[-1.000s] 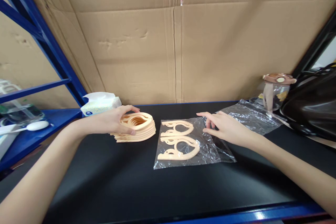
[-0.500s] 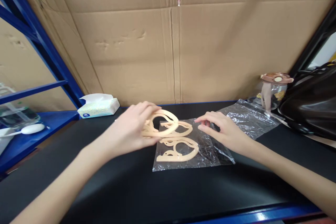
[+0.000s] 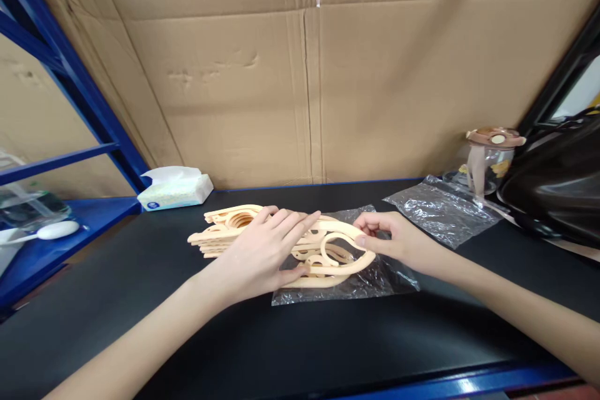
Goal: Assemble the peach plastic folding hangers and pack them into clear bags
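A peach plastic folding hanger (image 3: pixel 350 267) is held over a clear plastic bag (image 3: pixel 375 284) on the black tabletop. My right hand (image 3: pixel 391 239) pinches its curved right end between thumb and fingers. At its left end, my left hand (image 3: pixel 272 247) has its thumb and fingers around the hanger. More peach hangers lie on the bag beneath, partly covered by the held one. A stack of several like hangers (image 3: pixel 215 236) sits to the left, partly hidden behind my left hand.
A tissue pack (image 3: pixel 175 190) stands at the back left. Another clear bag (image 3: pixel 443 212) lies at the back right, near a lidded clear cup (image 3: pixel 492 162) and a black bag (image 3: pixel 557 181). Cardboard (image 3: pixel 234 94) rises behind the table.
My left hand has moved right and lower with the hanger, uncovering the stack on the left. My right hand has closed on the hanger's right end.
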{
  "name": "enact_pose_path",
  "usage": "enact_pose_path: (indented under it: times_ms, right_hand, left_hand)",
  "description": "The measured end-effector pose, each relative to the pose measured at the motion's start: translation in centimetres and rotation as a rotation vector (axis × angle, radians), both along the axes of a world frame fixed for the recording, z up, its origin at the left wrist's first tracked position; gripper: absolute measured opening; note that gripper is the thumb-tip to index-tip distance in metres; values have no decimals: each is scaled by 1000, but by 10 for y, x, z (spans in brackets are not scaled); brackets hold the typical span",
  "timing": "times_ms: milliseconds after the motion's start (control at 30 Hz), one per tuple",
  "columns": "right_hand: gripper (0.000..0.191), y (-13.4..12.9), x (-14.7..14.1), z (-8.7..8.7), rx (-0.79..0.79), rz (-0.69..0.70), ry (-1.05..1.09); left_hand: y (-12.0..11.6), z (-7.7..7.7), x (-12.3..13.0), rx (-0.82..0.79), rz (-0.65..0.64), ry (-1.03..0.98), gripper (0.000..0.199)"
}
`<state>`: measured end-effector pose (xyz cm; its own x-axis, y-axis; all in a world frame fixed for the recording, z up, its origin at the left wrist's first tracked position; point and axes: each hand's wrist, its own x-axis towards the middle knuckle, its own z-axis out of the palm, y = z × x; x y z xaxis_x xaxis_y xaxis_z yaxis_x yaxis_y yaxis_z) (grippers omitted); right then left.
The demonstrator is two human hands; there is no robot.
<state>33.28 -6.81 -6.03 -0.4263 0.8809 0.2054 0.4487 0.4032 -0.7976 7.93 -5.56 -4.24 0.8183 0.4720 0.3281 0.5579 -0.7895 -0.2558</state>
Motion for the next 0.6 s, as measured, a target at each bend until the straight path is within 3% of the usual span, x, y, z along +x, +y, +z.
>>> enact_pose_path:
  times_ms: [200,367,600]
  right_hand:
    - [25,9,4,-5,-132,8,131]
    - [26,11,7,-7,-153,36,174]
    - [25,11,10,-6,-99,31,162]
  left_hand:
    - [2,-2,-2,-15,5,-1,79]
    - [1,-3,-1,19,8,5,64]
    - [3,-2,0,56,-26,-16,59]
